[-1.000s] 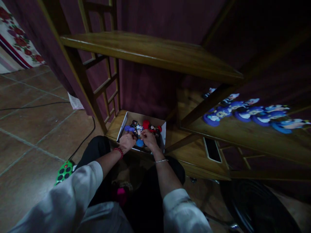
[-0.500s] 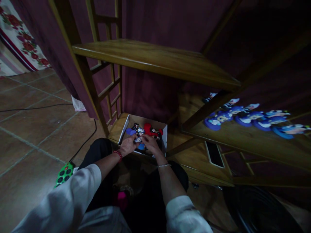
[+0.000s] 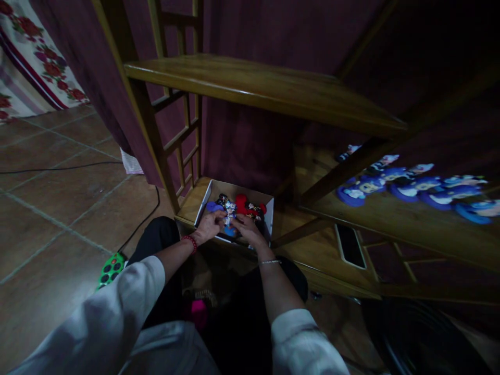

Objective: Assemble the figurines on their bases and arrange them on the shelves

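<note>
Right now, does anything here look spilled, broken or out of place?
Nothing looks spilled or visibly broken. The phone-like device on the lower wooden shelf seems slightly odd, being unlike the colourful figurines in the box nearby.

The box (image 3: 269, 225) is white-sided, its toys (image 3: 230, 209) red, blue, purple and black; the curtain (image 3: 242, 135) is maroon, the shelf (image 3: 258, 83) brown, the cloth (image 3: 51, 69) red-flowered.
</note>
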Demonstrator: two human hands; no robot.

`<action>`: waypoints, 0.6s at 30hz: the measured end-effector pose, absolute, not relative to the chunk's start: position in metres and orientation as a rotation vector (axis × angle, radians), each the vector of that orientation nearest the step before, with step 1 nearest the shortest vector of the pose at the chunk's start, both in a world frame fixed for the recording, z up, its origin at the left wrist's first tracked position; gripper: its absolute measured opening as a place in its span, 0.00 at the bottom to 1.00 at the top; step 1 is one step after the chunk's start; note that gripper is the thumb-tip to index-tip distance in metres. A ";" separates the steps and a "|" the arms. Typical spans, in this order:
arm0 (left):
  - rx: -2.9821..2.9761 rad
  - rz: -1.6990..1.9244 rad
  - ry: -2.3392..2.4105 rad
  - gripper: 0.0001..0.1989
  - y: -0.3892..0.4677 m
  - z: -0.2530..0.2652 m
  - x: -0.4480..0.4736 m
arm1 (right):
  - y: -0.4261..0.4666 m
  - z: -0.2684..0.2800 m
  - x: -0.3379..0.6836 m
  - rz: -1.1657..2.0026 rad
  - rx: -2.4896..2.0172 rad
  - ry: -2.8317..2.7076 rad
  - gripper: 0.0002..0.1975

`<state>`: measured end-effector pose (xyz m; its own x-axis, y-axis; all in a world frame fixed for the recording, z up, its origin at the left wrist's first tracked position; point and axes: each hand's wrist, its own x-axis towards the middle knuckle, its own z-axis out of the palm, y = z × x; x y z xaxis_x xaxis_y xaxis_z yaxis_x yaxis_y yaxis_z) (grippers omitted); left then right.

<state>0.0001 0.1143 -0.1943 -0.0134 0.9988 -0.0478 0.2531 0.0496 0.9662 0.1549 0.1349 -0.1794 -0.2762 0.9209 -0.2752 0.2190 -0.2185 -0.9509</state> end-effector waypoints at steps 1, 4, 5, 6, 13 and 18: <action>1.329 1.050 1.473 0.11 0.116 -0.195 -0.001 | 0.136 -0.179 0.154 1.522 -1.409 -1.419 0.07; 1.299 1.031 1.682 0.13 0.121 -0.195 -0.004 | 0.139 -0.177 0.153 1.486 -1.451 -1.215 0.06; 1.302 1.029 1.745 0.14 0.122 -0.195 -0.005 | 0.139 -0.175 0.153 1.485 -1.438 -1.124 0.06; 1.314 1.024 1.802 0.14 0.123 -0.195 -0.005 | 0.138 -0.173 0.154 1.490 -1.414 -1.033 0.06; 1.491 0.856 1.971 0.16 0.130 -0.191 -0.004 | 0.136 -0.163 0.165 1.499 -1.286 -0.694 0.10; 1.556 0.692 2.018 0.13 0.140 -0.189 -0.008 | 0.138 -0.166 0.167 1.487 -1.361 -0.765 0.09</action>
<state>-0.0078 0.1403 -0.1894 -0.2251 0.9713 -0.0771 0.7198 0.2191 0.6587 0.1675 0.1375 -0.1656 0.0660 0.9226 -0.3801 -0.2276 -0.3569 -0.9060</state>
